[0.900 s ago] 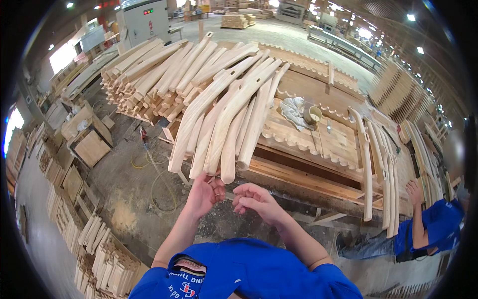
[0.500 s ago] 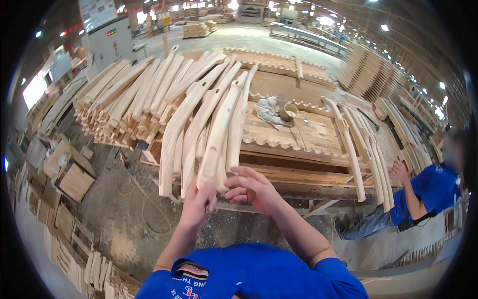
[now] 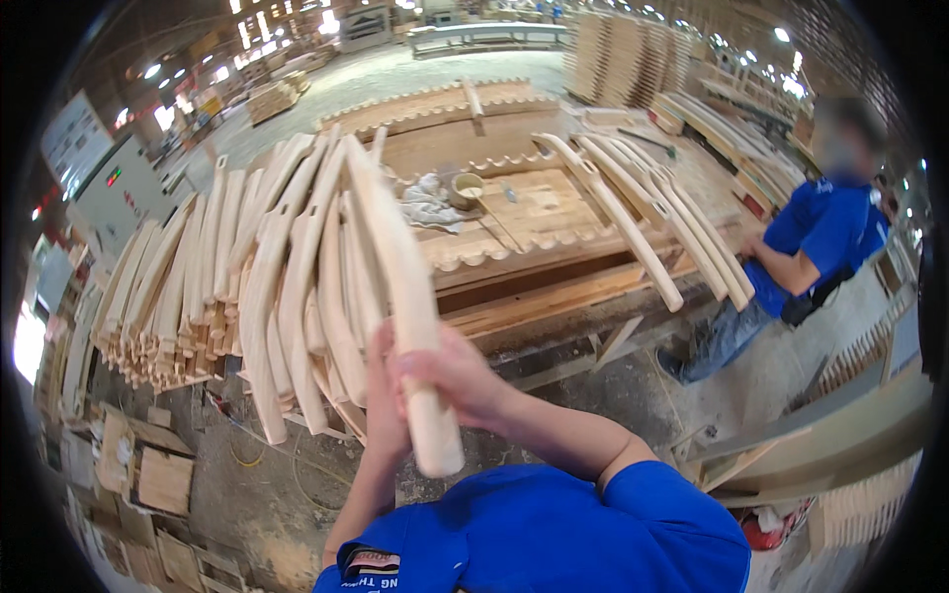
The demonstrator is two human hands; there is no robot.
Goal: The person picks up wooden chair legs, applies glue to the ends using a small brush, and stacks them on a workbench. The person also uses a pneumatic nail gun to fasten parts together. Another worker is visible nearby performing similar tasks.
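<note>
A pale, curved wooden chair leg [image 3: 403,267] is raised off the pile, its thick lower end tilted toward me. My right hand [image 3: 463,374] wraps around it near that end, thumb across the top. On its left side, my left hand [image 3: 384,390] grips the same leg from beneath; some of its fingers are hidden behind the wood. Just beyond and left of my hands lies a stack of similar curved legs [image 3: 265,326], a few with slots cut near the upper part.
A wooden rack with scalloped rails [image 3: 554,242] carries a cup [image 3: 466,191], a crumpled cloth [image 3: 430,206] and more legs [image 3: 682,222] at its right. Another person in blue [image 3: 825,227] stands at the right. A hose [image 3: 306,474] lies on the floor at left.
Both hands have closed on one leg and lifted it from the front of the pile, toward me. The view has turned right. The other person's hand has lowered.
</note>
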